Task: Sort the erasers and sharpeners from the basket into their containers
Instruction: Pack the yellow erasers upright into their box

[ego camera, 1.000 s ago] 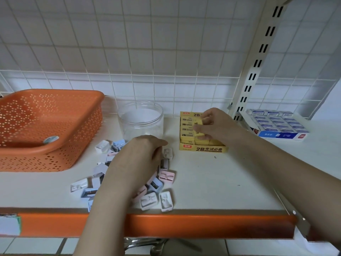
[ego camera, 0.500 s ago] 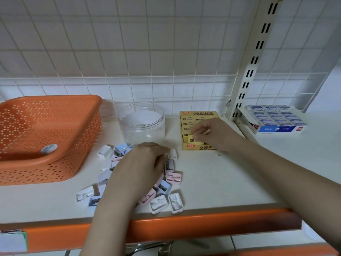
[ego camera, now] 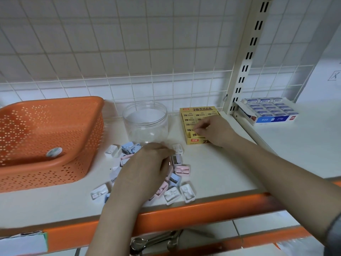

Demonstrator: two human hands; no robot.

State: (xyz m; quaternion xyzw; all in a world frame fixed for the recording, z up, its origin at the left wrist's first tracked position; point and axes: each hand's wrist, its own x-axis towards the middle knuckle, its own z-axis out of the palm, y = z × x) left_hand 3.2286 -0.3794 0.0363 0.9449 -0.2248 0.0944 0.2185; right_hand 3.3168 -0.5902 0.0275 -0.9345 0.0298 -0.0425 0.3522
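So right hand [ego camera: 212, 132] pinches an eraser [ego camera: 196, 134] at the yellow box [ego camera: 195, 124] front; left hand [ego camera: 147, 167] curled over the sharpeners [ego camera: 181, 169], grip hidden tbh.

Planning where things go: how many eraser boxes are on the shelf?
2: the yellow eraser box beside the clear jar, and the blue-and-white eraser box right of the upright post.

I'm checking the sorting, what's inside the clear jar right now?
The clear jar looks empty: only its pale bottom shows through the open top, no sharpeners. The left hand hides its lowest front edge.
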